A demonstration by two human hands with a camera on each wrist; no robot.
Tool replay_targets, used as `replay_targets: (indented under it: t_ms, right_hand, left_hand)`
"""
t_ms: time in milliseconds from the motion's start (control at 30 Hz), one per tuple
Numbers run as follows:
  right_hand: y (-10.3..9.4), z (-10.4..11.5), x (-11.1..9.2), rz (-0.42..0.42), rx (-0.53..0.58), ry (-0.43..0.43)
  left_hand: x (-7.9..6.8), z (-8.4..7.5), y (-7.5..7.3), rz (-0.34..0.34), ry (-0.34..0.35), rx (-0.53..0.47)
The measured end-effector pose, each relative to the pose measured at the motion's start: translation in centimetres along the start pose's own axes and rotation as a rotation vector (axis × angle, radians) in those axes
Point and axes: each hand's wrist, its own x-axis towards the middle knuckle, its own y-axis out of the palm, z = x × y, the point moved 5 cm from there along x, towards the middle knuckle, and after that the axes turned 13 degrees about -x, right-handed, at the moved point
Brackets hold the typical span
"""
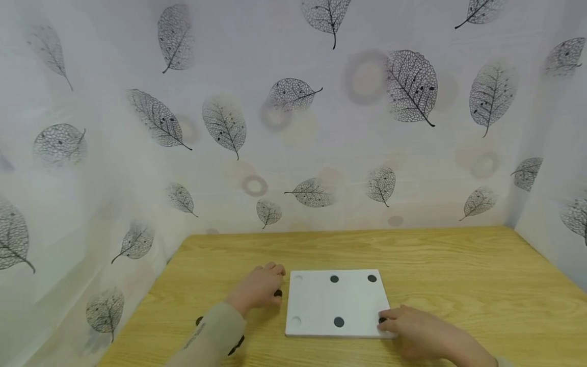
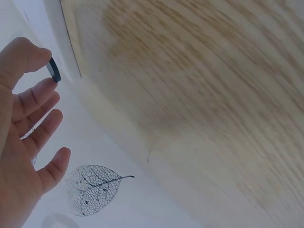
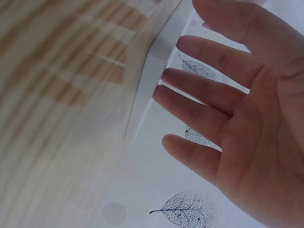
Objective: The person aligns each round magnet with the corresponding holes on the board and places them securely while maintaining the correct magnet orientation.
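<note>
A white rectangular board [image 1: 316, 300] lies on the table, with round black discs set in it, one of them a disc [image 1: 339, 321] near its front edge. Two shallow round recesses show bare along its left side. Just left of the board, my left hand [image 1: 260, 286] pinches a black disc [image 2: 54, 70] between thumb and forefinger, above the wood. My right hand [image 1: 424, 329] is at the board's front right corner, its fingertips at another disc [image 1: 382, 320] that they partly cover. In the right wrist view its fingers look extended, with nothing seen between them.
More black pieces lie on the wooden table [image 1: 458, 275] by my left forearm: one disc [image 1: 199, 320] to its left, and a dark piece [image 1: 236, 345] to its right, partly hidden by the sleeve. A leaf-printed curtain [image 1: 321, 127] encloses the table's back and sides.
</note>
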Motion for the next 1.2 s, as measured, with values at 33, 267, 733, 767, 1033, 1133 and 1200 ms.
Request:
replay_targets:
  t_ms: [33,267,733,767,1033,1133,1200]
  right_hand:
    - [0.0,0.0,0.0,-0.002,-0.003,-0.002]
    - [0.0,0.1,-0.1,-0.005,-0.011,-0.005]
    - [-0.1,0.1,-0.1,-0.004,-0.007,-0.002]
    - [0.0,0.1,-0.1,-0.008,-0.011,-0.006]
    - [0.0,0.1,-0.1,-0.008,-0.016,-0.01]
    - [-0.1,0.1,-0.1,-0.006,-0.014,-0.011]
    - [-0.1,0.1,-0.1,-0.006,-0.015,-0.015]
  left_hand:
    - [0.2,-0.2,0.0,0.003,0.003,0.007]
    - [1.6,-0.9,0.4,0.007,0.015,0.006]
    - [3.5,-1.2,0.1,0.029,-0.017,0.024]
    - [3.6,-1.2,0.1,0.029,-0.017,0.025]
    - [4.3,-1.0,0.4,0.035,-0.055,0.004]
    - [4.5,-1.0,0.5,0.035,-0.063,0.012]
    - [4.7,-1.0,0.5,0.035,-0.063,0.021]
